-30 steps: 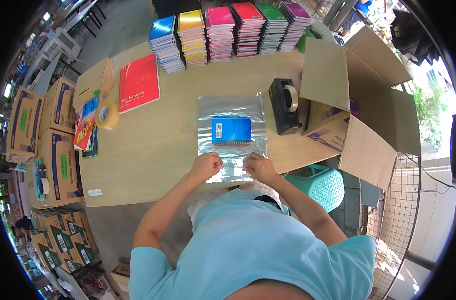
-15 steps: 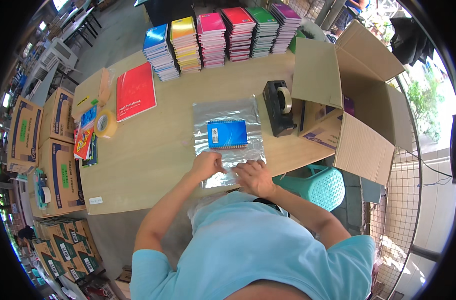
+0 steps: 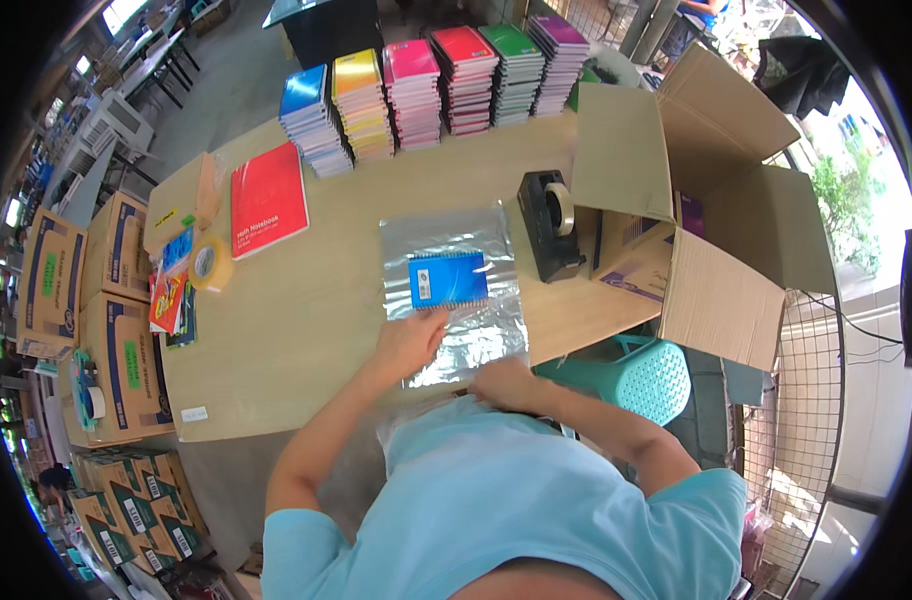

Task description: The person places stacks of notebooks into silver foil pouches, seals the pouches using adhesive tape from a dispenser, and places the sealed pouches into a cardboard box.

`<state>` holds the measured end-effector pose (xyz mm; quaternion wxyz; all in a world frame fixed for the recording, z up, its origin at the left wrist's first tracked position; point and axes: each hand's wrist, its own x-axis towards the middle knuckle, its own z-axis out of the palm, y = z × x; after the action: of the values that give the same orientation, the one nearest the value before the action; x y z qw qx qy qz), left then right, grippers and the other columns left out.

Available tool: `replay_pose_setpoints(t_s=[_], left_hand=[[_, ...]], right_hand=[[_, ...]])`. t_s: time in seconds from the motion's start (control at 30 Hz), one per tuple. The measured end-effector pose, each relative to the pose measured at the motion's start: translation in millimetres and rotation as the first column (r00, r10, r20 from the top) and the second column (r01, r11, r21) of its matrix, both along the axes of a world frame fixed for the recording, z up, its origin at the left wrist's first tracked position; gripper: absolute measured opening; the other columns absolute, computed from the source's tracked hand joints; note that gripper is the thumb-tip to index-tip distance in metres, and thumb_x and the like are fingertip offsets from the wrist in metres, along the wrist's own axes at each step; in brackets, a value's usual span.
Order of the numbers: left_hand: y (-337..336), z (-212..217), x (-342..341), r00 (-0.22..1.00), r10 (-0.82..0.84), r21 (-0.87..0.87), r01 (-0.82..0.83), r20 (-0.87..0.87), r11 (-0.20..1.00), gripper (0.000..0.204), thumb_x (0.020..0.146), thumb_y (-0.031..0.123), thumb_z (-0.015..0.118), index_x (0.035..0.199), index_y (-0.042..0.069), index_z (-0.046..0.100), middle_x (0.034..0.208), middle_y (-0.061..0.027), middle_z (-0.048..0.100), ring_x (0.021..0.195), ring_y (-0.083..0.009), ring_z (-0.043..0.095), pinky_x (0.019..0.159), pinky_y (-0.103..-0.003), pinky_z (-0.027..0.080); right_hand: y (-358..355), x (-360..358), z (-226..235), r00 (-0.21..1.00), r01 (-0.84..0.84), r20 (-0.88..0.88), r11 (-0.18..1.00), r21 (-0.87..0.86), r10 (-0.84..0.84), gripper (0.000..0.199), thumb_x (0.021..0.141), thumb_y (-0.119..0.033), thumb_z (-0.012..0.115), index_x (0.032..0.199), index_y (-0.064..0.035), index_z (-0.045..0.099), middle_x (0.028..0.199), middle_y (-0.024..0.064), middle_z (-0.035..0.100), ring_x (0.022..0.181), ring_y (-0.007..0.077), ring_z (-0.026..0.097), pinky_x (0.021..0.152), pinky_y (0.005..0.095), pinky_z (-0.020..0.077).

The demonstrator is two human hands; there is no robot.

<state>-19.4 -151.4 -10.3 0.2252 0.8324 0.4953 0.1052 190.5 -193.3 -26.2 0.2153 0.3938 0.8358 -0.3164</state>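
A blue spiral notebook (image 3: 449, 280) lies within the outline of a clear, shiny plastic bag (image 3: 476, 340) at the middle of the table; whether it is inside or on top, I cannot tell. My left hand (image 3: 411, 341) is closed over the plastic, its fingertips at the notebook's lower edge. What its fingers hold, if anything, is hidden. Down at the bag's near edge, by the table's front, my right hand (image 3: 506, 384) is closed on the plastic, its fingers mostly out of sight.
Stacks of coloured notebooks (image 3: 411, 95) line the far edge. A black tape dispenser (image 3: 550, 225) and an open carton (image 3: 721, 290) stand at right, above a turquoise stool (image 3: 646, 385). Left lie a red notebook (image 3: 268, 200) and a tape roll (image 3: 211, 263), beside stacked boxes (image 3: 121, 360).
My right hand has drawn down and closer to me at the bag's near edge, its fingers now curled in. My left hand has shifted slightly up against the notebook's lower edge.
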Motion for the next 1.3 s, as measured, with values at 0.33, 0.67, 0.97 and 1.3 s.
replay_pose_setpoints(t_s=[0.33,0.67,0.97,1.3], left_hand=[[46,15,-24,0.978,-0.196,0.340,0.210,-0.074,0.917,0.021,0.082,0.006,0.061,0.102,0.013,0.061,0.085,-0.0053,0.068,0.067,-0.0254,0.068,0.059,-0.037,0.051],[4,-37,31,0.998,0.050,0.368,-0.061,0.040,0.928,0.059,0.081,0.039,0.071,0.132,0.013,0.056,0.131,-0.0113,0.051,0.116,-0.0316,0.052,0.102,-0.053,0.035],[-3,-45,53,0.977,0.211,0.243,-0.198,-0.028,0.950,0.071,0.080,0.043,0.073,0.143,0.021,0.047,0.144,-0.0183,0.037,0.130,-0.0383,0.039,0.107,-0.059,0.029],[-23,-50,56,0.975,0.222,0.189,-0.215,-0.011,0.958,0.076,0.083,0.046,0.069,0.148,0.022,0.039,0.148,-0.0238,0.031,0.133,-0.0435,0.035,0.106,-0.066,0.027]], right_hand=[[120,30,-4,0.967,0.150,-0.254,0.795,0.588,0.005,0.053,0.073,-0.022,0.076,0.123,-0.0229,0.060,0.116,0.0090,0.064,0.115,0.0305,0.057,0.106,0.0542,0.0333],[217,66,-28,0.820,0.343,-0.386,0.903,-0.260,-0.423,0.023,0.065,-0.025,0.081,0.074,-0.0062,0.071,0.074,0.0090,0.070,0.071,0.0220,0.068,0.061,0.0367,0.0521],[245,25,-39,0.777,0.398,-0.613,0.866,0.304,-0.141,0.047,0.081,-0.045,0.068,0.074,0.0013,0.070,0.074,0.0225,0.066,0.072,0.0343,0.068,0.065,0.0467,0.0527],[242,-21,-35,0.919,0.312,-0.213,0.943,-0.117,-0.331,0.078,0.089,-0.068,0.048,0.078,0.0058,0.070,0.082,0.0280,0.068,0.080,0.0390,0.069,0.076,0.0493,0.0523]])
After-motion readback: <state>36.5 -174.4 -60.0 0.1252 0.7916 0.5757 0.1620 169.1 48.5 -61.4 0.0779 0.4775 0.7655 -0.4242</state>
